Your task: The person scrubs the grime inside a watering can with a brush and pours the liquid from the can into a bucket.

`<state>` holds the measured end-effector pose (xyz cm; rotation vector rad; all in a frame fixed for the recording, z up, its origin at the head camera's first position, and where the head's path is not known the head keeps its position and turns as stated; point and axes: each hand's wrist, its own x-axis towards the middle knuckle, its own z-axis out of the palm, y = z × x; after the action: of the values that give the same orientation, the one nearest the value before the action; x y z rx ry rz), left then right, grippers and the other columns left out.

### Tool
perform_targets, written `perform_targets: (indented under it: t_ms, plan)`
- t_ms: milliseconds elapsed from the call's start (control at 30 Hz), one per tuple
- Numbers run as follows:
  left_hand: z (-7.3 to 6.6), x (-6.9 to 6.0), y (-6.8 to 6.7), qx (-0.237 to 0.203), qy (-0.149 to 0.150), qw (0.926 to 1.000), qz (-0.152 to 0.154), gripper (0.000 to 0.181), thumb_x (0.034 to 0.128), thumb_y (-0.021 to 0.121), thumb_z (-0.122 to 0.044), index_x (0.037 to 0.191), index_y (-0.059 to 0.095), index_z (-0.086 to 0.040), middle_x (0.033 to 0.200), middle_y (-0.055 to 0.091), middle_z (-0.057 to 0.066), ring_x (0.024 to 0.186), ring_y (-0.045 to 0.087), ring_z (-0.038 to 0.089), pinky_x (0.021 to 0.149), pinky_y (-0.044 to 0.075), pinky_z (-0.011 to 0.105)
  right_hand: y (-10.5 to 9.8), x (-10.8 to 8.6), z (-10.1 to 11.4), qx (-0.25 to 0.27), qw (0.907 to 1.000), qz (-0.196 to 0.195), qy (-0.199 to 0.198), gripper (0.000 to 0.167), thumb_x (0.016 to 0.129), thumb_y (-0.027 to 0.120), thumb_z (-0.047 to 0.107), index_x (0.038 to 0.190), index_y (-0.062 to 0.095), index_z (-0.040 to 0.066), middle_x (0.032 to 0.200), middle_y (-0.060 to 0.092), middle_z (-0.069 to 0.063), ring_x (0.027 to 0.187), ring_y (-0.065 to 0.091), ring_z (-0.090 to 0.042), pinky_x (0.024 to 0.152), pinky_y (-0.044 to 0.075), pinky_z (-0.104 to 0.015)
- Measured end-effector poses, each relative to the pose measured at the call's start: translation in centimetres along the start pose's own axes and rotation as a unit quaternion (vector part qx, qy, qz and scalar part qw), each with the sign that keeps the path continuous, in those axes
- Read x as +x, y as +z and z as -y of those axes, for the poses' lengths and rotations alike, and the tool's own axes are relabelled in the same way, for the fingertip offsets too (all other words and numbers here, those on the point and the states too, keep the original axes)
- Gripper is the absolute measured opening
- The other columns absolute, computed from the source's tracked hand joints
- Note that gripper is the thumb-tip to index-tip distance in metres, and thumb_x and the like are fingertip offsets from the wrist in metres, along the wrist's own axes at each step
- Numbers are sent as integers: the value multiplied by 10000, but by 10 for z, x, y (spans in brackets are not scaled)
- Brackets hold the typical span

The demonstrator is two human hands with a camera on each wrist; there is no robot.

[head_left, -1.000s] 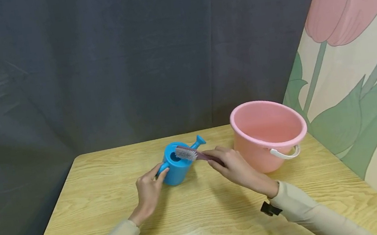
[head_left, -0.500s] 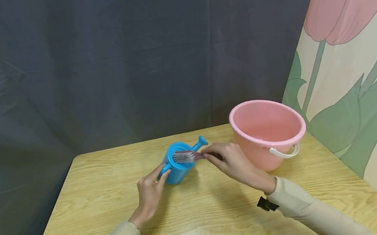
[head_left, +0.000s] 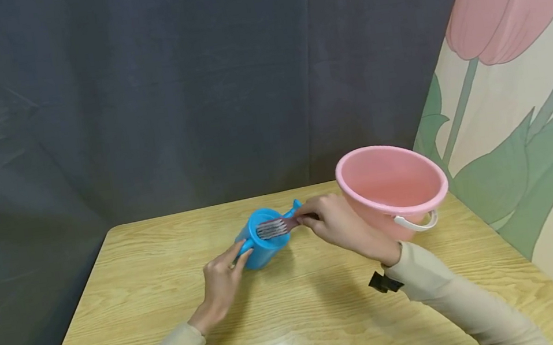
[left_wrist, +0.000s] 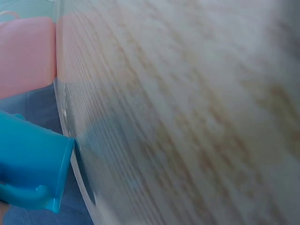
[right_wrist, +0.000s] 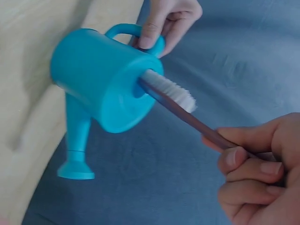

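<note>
A blue watering can (head_left: 264, 254) leans a little on the tabletop, its open top tipped toward me. My left hand (head_left: 221, 284) pinches the can's loop handle. In my right hand (head_left: 338, 225) is a scrub brush (right_wrist: 187, 118) with white bristles and a purplish-brown handle, gripped by the handle's end. The brush head's tip sits inside the can's round top opening, with the rest of the bristles outside in the right wrist view. From the left wrist view, the can (left_wrist: 33, 159) has one edge of its base close to the table; contact is hard to tell.
A pink bucket (head_left: 366, 218) with a white handle (head_left: 418, 225) stands at the right, close to my right hand. The wooden table (head_left: 137, 272) ends at a dark curtain (head_left: 192, 90). A wall with painted tulips (head_left: 518, 175) borders the right side.
The brush head moved from above the can into its opening. My right hand rose slightly and now covers part of the spout. The can tilts a bit more.
</note>
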<state>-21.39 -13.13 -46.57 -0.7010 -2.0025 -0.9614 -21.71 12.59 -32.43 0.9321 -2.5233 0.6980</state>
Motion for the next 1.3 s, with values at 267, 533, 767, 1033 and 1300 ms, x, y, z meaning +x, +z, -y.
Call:
perform_targets:
  t_ms: [267, 533, 767, 1033, 1300]
  plan:
    - [-1, 1, -2, 66, 83, 9998, 173, 321, 782, 784, 67, 1094, 709, 87, 1041, 704, 235, 903, 702, 362, 698, 581, 358, -12, 16, 10, -304, 9986, 440, -54, 156, 868, 679, 22, 862, 802, 117, 799, 720, 46, 611, 535, -80, 537, 421, -263]
    - [0, -1, 0, -102, 94, 9998, 161, 335, 772, 780, 92, 1100, 711, 77, 1048, 708, 223, 911, 705, 348, 715, 580, 358, -18, 25, 6, -70, 9965, 796, 260, 131, 880, 696, 61, 890, 810, 125, 853, 736, 60, 673, 572, -91, 580, 462, -268]
    - [0, 0, 0, -208, 100, 9995, 195, 345, 768, 777, 103, 1106, 708, 85, 1052, 695, 249, 933, 694, 363, 736, 575, 359, -21, 26, 4, 27, 9947, 923, 451, 116, 871, 708, 60, 907, 808, 108, 844, 734, 53, 668, 567, -112, 586, 464, -280]
    - [-1, 2, 0, -288, 231, 9992, 167, 354, 757, 785, 109, 1102, 713, 72, 1046, 708, 226, 922, 703, 352, 720, 581, 362, -22, 26, 6, -20, 9949, 919, 414, 120, 867, 707, 58, 919, 807, 97, 859, 739, 46, 688, 583, -108, 612, 481, -280]
    - [-1, 3, 1, -253, 348, 9990, 144, 351, 738, 801, 109, 1077, 721, 69, 1030, 710, 225, 896, 709, 349, 703, 583, 355, -21, 26, 10, -291, 9953, 887, 246, 135, 861, 705, 68, 888, 813, 143, 844, 735, 78, 680, 583, -99, 599, 476, -280]
